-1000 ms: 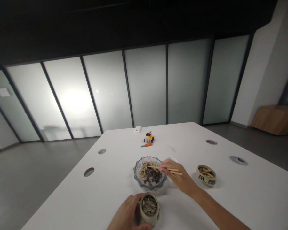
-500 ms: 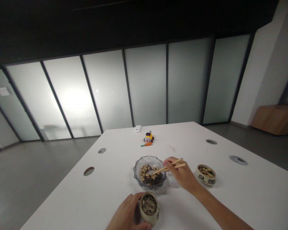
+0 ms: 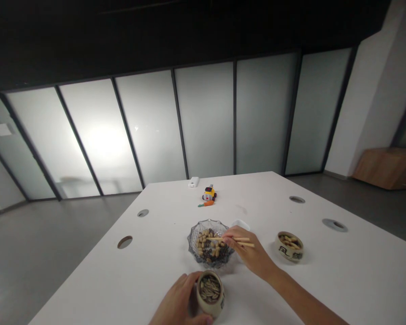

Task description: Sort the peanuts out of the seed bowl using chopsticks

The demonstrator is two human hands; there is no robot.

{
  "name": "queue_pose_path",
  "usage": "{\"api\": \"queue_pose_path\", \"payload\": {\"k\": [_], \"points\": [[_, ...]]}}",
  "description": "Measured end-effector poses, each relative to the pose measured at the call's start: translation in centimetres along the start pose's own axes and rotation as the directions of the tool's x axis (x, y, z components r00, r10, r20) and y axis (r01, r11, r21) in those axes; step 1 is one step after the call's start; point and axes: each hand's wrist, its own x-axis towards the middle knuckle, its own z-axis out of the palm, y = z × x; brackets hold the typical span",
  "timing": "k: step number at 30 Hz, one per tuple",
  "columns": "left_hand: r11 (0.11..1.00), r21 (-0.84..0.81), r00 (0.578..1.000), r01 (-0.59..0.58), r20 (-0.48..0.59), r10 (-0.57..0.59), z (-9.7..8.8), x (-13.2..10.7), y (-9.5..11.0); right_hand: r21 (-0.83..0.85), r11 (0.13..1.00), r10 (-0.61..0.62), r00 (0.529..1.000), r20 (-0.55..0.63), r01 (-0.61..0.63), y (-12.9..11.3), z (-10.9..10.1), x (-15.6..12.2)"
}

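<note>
A pair of wooden chopsticks is gripped in my right hand, with the tips reaching over a clear glass bowl. Inside that bowl lie pale nuts in shells and dark seeds. Whether the tips pinch a nut is too small to tell. Closer to me, my left hand curls around the left side of a small ceramic pot full of striped sunflower seeds. To the right of my right hand stands another ceramic pot, holding pale nuts in shells.
Behind my right hand is a white plastic container, partly hidden. Farther back on the white table are a toy carrot, a yellow toy vehicle and a white box-shaped device. Round holes pierce the table's left and right sides.
My right hand has shifted slightly left and down, and the chopsticks lie flatter, their tips moved up and left within the glass bowl. My left hand stays on the pot.
</note>
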Motion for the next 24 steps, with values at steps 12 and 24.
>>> {"api": "queue_pose_path", "payload": {"k": [12, 24], "points": [[1.0, -0.014, 1.0, -0.014, -0.01, 0.014, -0.05, -0.06, 0.3, -0.07, 0.997, -0.031, 0.999, -0.015, 0.03, 0.32, -0.04, -0.08], [1.0, -0.026, 1.0, 0.001, 0.0, -0.001, -0.25, -0.17, 0.67, -0.088, 0.994, -0.066, 0.998, 0.012, 0.067, -0.03, -0.11, -0.26]]}}
